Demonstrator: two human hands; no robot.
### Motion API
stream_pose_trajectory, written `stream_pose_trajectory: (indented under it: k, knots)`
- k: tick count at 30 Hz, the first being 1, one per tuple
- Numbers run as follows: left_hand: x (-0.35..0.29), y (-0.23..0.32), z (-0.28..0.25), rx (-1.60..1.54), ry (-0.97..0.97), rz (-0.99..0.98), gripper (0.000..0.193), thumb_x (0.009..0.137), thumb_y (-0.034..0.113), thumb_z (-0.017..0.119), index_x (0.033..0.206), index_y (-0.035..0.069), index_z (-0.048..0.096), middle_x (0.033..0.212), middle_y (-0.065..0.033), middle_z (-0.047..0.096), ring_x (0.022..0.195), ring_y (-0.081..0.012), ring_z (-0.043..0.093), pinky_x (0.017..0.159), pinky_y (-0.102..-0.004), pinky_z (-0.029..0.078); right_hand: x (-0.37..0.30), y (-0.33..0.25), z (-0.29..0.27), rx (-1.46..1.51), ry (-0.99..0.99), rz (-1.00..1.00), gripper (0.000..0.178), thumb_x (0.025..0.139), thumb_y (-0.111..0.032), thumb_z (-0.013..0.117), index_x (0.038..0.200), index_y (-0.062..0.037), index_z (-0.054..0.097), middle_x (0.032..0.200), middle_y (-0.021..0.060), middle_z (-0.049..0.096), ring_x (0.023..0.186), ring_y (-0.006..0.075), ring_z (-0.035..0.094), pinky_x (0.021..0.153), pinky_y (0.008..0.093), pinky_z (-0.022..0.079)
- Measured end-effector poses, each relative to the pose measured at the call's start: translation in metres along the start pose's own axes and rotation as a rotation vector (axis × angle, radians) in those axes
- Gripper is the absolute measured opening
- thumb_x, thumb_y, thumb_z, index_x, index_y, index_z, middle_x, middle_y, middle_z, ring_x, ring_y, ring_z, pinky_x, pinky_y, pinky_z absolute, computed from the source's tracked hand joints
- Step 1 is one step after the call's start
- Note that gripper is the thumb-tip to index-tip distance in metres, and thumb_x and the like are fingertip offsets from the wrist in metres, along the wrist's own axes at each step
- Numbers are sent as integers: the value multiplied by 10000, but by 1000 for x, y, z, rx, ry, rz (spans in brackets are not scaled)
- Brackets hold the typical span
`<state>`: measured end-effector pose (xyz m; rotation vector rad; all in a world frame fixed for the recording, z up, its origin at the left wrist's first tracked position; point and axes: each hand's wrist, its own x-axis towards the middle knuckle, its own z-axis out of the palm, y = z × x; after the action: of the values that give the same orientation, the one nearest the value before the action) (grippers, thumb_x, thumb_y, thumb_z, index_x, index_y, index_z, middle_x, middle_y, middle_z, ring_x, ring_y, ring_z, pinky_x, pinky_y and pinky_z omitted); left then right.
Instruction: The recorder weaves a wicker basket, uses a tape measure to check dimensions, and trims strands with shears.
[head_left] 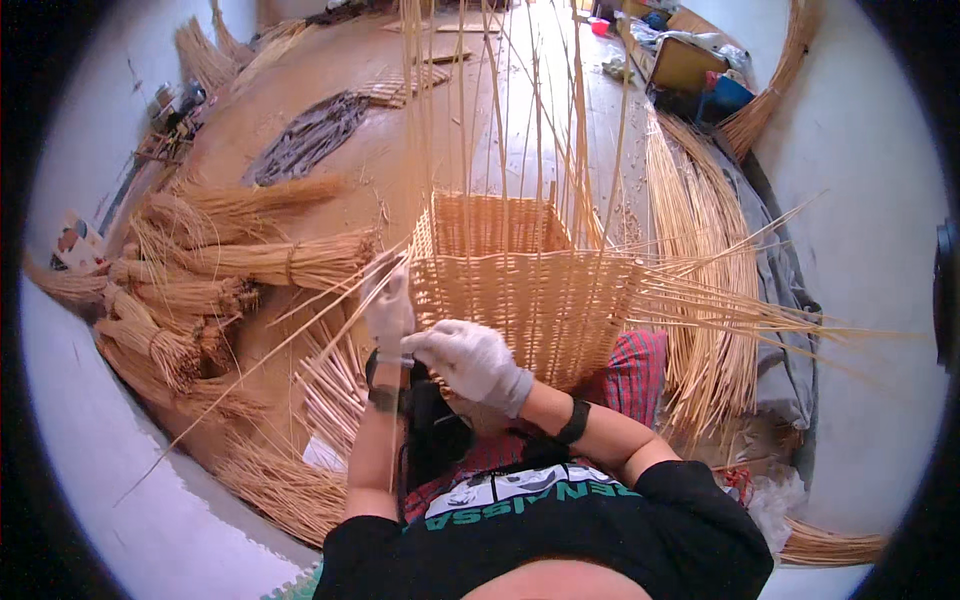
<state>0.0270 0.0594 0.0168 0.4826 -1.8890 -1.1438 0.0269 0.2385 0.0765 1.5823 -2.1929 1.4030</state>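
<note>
A woven wicker basket (500,310) stands in front of me, its sides partly woven and tall upright rods (500,110) rising from it. My left hand (388,300), in a pale glove and slightly blurred, is closed at the basket's left corner around the ends of some wicker rods (310,305) that stick out leftward. Just below it, close to my left wrist, my right hand (472,360) in a white glove has its fingers pinched together. What they hold is too small to make out. More loose rods (730,290) stick out at the right corner.
Bundles of wicker (270,258) lie piled on the left floor. Long loose rods (690,370) lie at the right on a grey cloth (785,350). Red checked fabric (638,370) shows beside the basket. A dark crumpled cloth (312,135) and a blue bin (725,98) are farther off.
</note>
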Motion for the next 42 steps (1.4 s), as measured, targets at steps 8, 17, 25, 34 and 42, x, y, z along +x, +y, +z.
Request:
stream_pose_trajectory:
  k: [8,17,25,34,42]
  knots:
    - [-27,-19,-19,-1140,-134,-484,414,1043,363,550,1339,75,582,1213,-123,685,1047,-218,668,977,-366,540,45,-32,4,-74,5,-215,249,828,-158,699,1075,-179,721,909,64,691,840,281,703,713,408,583]
    - [-21,53,-14,355,-314,522,683,883,126,771,1503,165,488,1312,-182,599,1017,-342,682,797,-428,578,27,94,-26,649,514,540,260,1093,-204,523,1253,-49,657,1026,61,737,777,143,680,719,298,569]
    - [-13,59,6,434,-471,235,863,831,78,766,1588,219,375,1492,-267,399,1219,-448,573,992,-476,534,162,81,-51,-713,120,503,753,930,-63,621,1593,-292,345,1262,185,685,964,248,737,752,369,590]
    - [-16,76,29,450,-318,541,746,770,181,848,1456,223,558,1455,-179,496,1153,-378,623,944,-439,540,11,90,-93,195,665,481,478,1015,-82,569,1488,-76,493,946,39,642,939,163,650,860,369,545]
    - [-34,90,85,624,-479,397,733,860,178,709,1537,289,452,1352,-216,522,946,-341,684,821,-448,563,54,110,-141,37,612,215,410,982,-21,574,1390,-58,581,1243,100,656,1032,185,657,863,324,559]
